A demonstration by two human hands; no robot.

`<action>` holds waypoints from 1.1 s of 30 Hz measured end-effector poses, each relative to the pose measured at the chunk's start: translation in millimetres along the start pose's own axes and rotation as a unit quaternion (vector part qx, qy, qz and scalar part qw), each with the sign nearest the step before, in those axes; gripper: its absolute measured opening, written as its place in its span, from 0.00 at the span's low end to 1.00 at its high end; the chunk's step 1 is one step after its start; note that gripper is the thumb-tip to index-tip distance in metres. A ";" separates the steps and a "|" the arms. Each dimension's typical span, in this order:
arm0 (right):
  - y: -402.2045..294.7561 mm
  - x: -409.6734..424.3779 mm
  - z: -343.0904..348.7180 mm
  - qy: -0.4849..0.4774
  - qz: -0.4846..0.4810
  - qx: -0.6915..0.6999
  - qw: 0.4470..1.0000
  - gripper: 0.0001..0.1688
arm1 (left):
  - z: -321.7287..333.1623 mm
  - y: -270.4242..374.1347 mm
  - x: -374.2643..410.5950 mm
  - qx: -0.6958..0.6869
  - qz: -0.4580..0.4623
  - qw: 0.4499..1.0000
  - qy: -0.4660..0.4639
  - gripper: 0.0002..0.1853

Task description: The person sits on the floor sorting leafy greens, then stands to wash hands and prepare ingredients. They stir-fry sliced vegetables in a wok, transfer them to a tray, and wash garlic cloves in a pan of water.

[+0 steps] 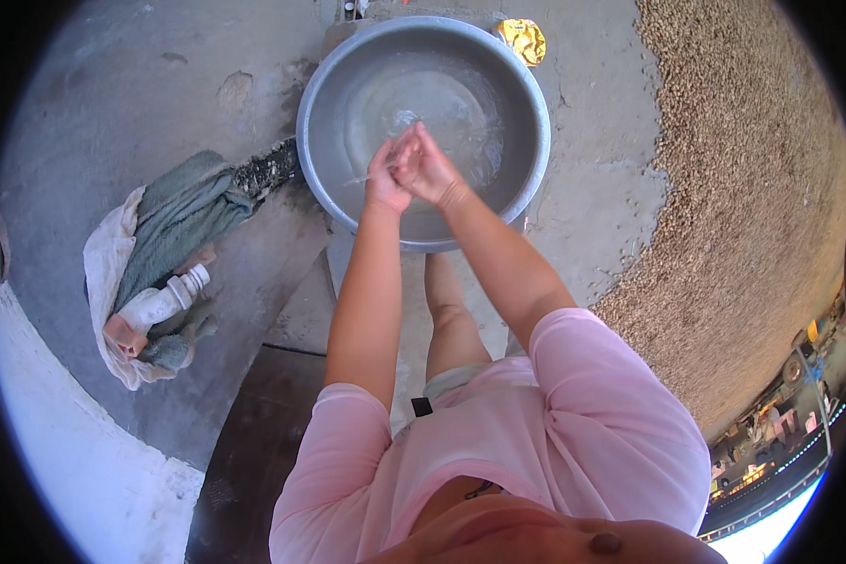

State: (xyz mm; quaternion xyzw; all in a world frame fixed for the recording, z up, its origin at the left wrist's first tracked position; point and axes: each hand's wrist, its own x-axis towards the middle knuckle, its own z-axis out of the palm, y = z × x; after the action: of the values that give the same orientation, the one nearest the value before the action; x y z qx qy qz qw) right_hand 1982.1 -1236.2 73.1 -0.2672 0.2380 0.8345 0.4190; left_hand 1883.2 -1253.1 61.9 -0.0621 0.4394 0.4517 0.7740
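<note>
A large grey metal basin with clear water in it stands before me. Over the water my two hands are close together and touching. My left hand is cupped on the picture's left, and my right hand lies against it from the right; both are slightly blurred. Water seems to run off between the fingers toward the left. Whether something small is held between the palms cannot be told. Both wrists and forearms are bare.
A gold crinkled wrapper lies by the basin's upper right rim. Many small brown pieces, like beans or nuts, are spread over the ground at right. At left, grey-green and white cloths lie around a white plastic pipe fitting.
</note>
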 end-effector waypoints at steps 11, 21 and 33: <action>-8.2 26.3 35.6 0.075 -0.394 -0.848 0.346 0.15 | 88.3 -11.8 -87.4 -0.069 0.026 0.997 0.028 0.34; -5.7 14.6 12.1 0.108 -0.267 -0.915 0.283 0.11 | 34.5 -31.2 -9.6 0.168 0.065 0.960 0.217 0.36; -8.8 -21.6 7.6 -0.034 -0.028 -0.112 0.993 0.20 | 2.4 -19.2 13.0 0.063 0.011 0.985 0.159 0.25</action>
State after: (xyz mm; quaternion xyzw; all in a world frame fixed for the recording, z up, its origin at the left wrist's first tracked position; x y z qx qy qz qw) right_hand 1998.4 -1239.1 91.1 -0.2904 0.1215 0.8525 0.4172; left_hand 1901.8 -1254.7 48.1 -0.0801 0.5852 0.4160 0.6914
